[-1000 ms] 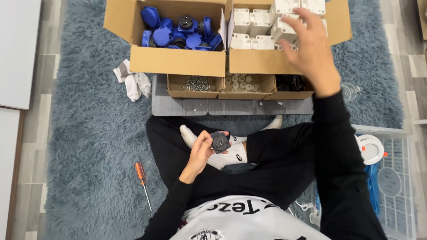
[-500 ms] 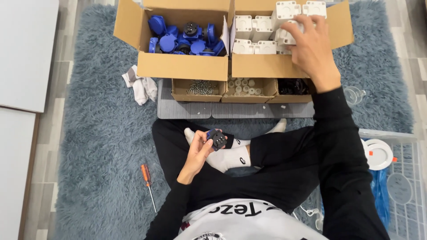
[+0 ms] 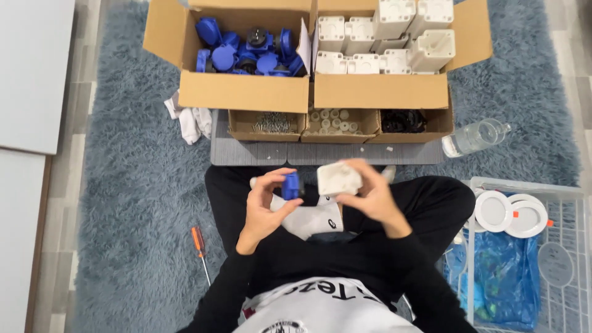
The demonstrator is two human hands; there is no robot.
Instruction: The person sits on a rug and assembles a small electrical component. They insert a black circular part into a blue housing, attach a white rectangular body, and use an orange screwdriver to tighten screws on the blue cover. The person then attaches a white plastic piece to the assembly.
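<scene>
In the head view, a person in black sleeves is sitting cross-legged on a shaggy grey-blue rug (image 3: 129, 203), looking down at both hands above the lap. The left hand (image 3: 266, 206) is curling its fingers around a small blue socket part (image 3: 290, 185), pinching it upright between thumb and fingertips. The right hand (image 3: 364, 194) is closing over a white plastic housing (image 3: 338, 178), holding it by its sides just beside the blue part; the two pieces are sitting close together, and whether they are touching cannot be told.

Ahead of the knees, a cardboard box of blue parts (image 3: 243, 92) is standing beside a cardboard box of white housings (image 3: 380, 92). Three small trays are lying in front of them: a tray of screws (image 3: 271, 124), a tray of white caps (image 3: 336, 122) and a tray of black pieces (image 3: 404, 122). An orange-handled screwdriver (image 3: 200, 246) is lying on the rug near the left elbow. A clear jug (image 3: 475, 137) is lying to the right, near a wire basket (image 3: 573, 203) holding round white lamps (image 3: 493, 211).
</scene>
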